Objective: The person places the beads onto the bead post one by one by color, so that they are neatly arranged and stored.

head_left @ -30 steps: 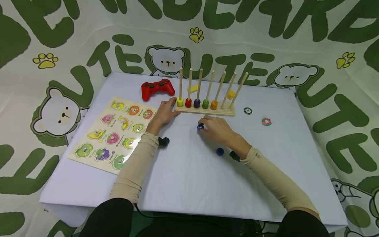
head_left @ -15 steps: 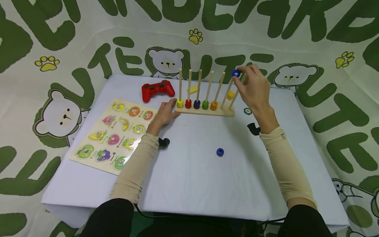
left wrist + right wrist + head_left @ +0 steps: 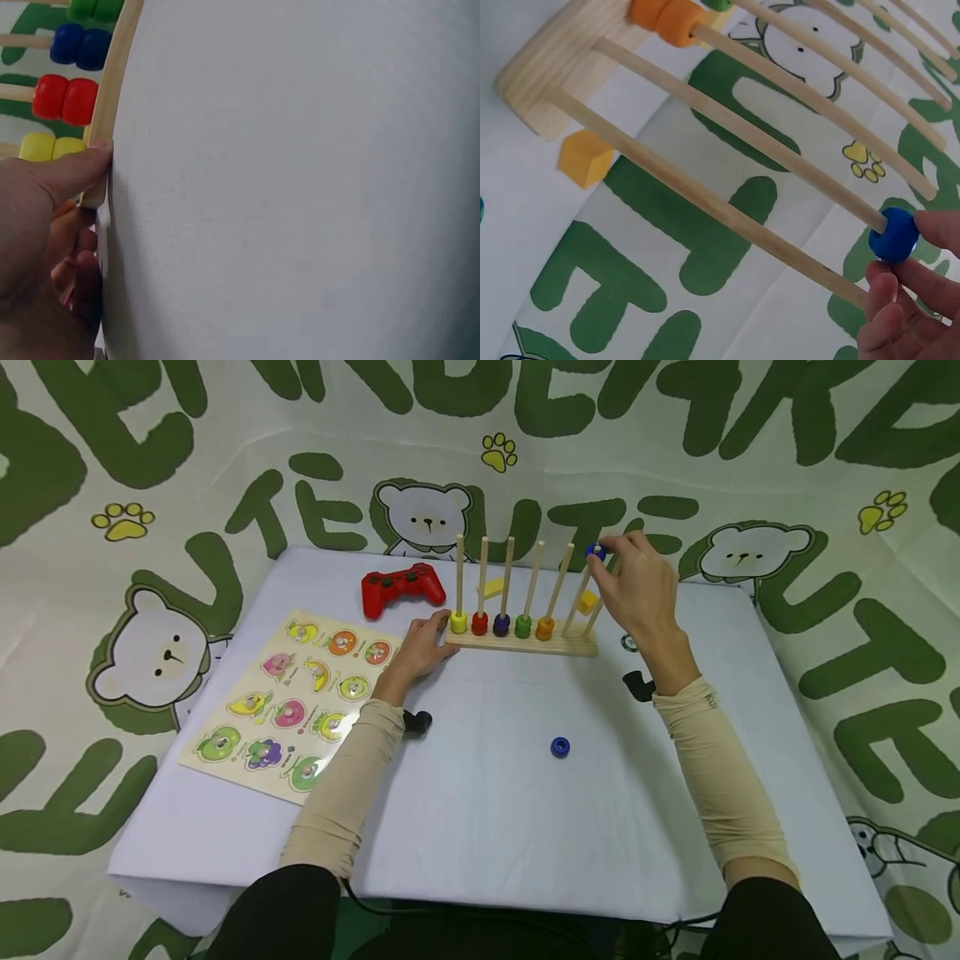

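Note:
My left hand grips the left end of a wooden peg stand, its thumb on the base's front edge in the left wrist view. Between thumb and fingertips, my right hand pinches a blue bead at the top of the second peg from the right. The peg's tip enters the bead. Yellow, red, dark blue, green and orange beads sit at the bottoms of the other pegs, except the rightmost peg, which is bare. Another blue bead lies on the table.
A fruit puzzle board lies at the left, partly under the left arm. Behind it is a red game controller. Yellow blocks lie behind the stand. A small round disc is near the right forearm.
My right hand has lifted the blue bead from the table in front of the stand up to the peg's top, and now lowers it slightly onto the tip. The left hand stays put.

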Demonstrator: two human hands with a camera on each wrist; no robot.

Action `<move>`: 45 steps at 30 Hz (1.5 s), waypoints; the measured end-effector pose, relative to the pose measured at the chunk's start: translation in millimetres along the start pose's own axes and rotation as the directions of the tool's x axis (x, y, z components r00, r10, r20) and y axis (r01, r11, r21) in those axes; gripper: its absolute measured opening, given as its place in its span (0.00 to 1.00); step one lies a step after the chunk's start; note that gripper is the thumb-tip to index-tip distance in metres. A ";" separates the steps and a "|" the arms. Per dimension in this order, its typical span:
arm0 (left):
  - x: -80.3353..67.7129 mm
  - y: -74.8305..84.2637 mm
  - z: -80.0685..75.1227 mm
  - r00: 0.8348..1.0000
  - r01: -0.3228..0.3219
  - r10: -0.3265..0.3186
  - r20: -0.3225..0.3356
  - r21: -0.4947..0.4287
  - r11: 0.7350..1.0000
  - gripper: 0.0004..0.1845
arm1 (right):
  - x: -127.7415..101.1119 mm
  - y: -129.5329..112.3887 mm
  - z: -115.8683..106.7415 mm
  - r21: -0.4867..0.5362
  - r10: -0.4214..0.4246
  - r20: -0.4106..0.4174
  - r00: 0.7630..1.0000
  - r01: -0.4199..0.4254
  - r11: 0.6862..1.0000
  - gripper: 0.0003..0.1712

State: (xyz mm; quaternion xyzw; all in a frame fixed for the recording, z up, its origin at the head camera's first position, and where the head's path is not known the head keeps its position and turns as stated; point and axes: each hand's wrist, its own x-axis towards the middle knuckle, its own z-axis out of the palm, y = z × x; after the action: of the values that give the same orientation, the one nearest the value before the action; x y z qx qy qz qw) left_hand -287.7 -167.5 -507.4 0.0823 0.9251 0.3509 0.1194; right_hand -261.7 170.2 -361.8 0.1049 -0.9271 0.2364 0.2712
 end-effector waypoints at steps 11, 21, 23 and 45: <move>-0.9 1.9 -0.3 1.000 0.002 -0.002 0.001 -0.007 1.000 0.40 | -30.4 -3.4 -6.6 0.050 -0.046 -0.020 0.999 0.047 0.998 0.24; 2.7 1.9 2.7 1.000 -0.004 0.004 0.023 0.006 1.000 0.40 | -106.5 1.5 1.9 0.079 -0.061 0.869 0.491 -0.016 0.997 0.27; 2.4 2.3 2.7 1.000 0.003 -0.003 0.026 0.005 1.000 0.40 | -118.5 1.3 9.0 0.092 -0.069 0.911 0.406 -0.037 0.995 0.30; 0.1 2.9 -1.6 1.000 0.023 -0.023 0.018 0.003 1.000 0.40 | -94.3 -10.0 3.2 0.170 -0.197 0.619 0.760 0.115 0.979 0.18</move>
State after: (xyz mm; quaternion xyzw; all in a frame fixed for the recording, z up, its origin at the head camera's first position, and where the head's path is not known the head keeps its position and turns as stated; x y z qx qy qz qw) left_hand -288.1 -166.3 -504.3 0.0748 0.9254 0.3473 0.1317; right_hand -181.6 166.2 -412.4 0.2716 -0.9359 0.2200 -0.0443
